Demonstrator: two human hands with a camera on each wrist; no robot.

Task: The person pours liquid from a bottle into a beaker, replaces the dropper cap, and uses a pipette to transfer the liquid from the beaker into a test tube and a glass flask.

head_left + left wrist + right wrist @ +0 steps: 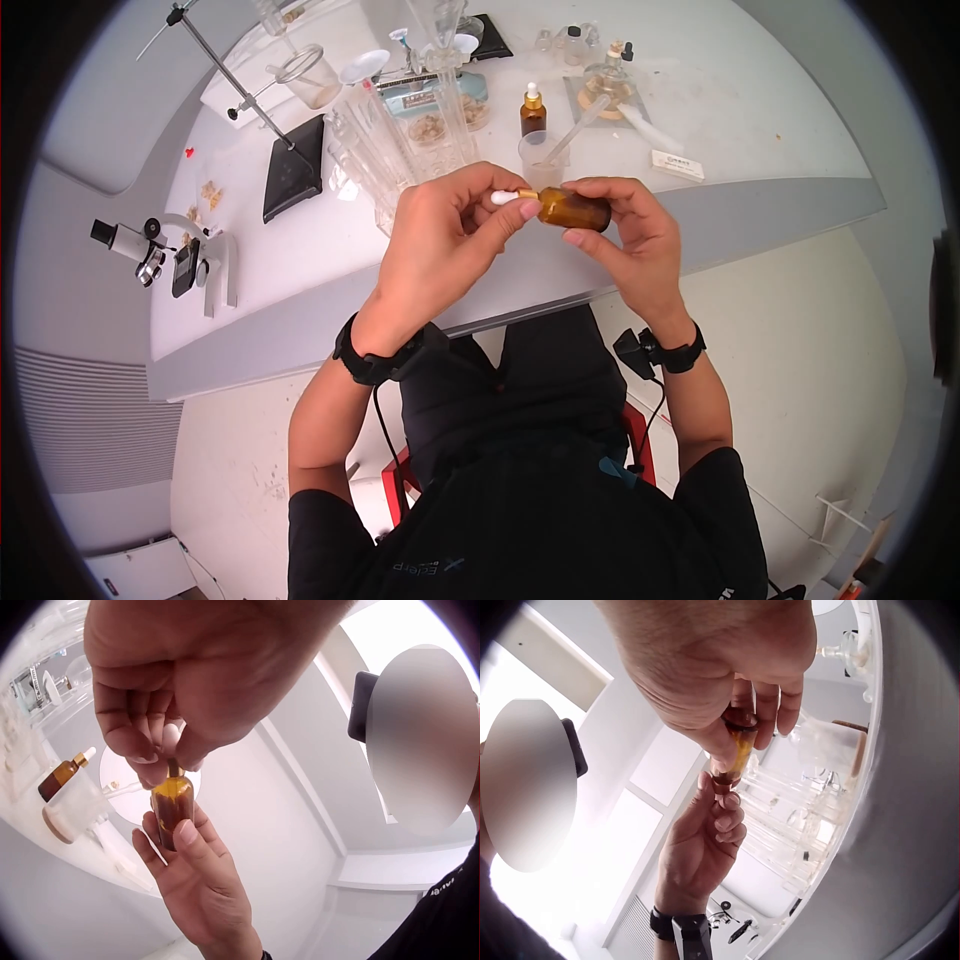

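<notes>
Above the table's front edge, both hands hold a small amber glass dropper bottle (575, 211) tilted on its side. The left hand (432, 235) pinches its gold-collared dropper cap (527, 194) between thumb and fingers, the white rubber bulb (503, 198) sticking out beside them. Around the bottle's brown body curl the thumb and fingers of the right hand (645, 240). In the left wrist view the cap (175, 766) sits at the bottle's neck, with yellowish light showing through the glass (172, 806). The left fingertips partly hide the collar in the right wrist view.
Just beyond the hands stand a clear cup (536, 165) with a pale stick-like tool (580, 128) leaning in it and a second dropper bottle (533, 117). Tall clear glassware (455, 115) crowds the middle; a microscope (190, 255) and a black-based stand (295, 170) are at left.
</notes>
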